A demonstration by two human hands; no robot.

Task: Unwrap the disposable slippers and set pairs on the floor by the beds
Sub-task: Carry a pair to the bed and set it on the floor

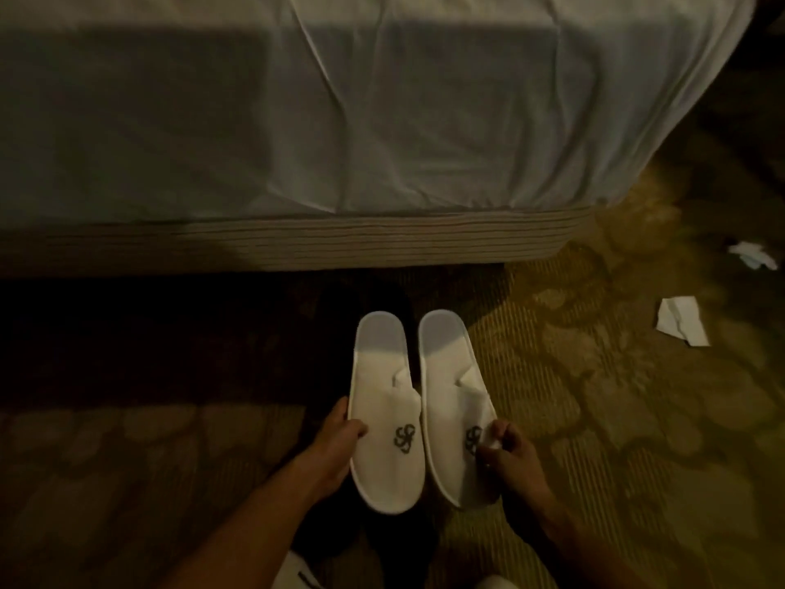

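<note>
Two white slippers on the patterned carpet [594,397], side by side, heels toward the bed [382,121], dark monogram on each closed toe. Soft cloth uppers, flat rounded soles. Left slipper [384,418] — left hand [340,440] grips its outer edge, thumb on the upper. Right slipper [456,401] — right hand [505,450] pinches its outer edge near the logo. Hands apart, one per slipper. Bed: wrinkled white sheet over a ribbed base, just beyond the heels. Two crumpled white wrapper scraps — one [681,320] well right of the slippers, another [752,255] farther back. Dim light, left floor in shadow.
</note>
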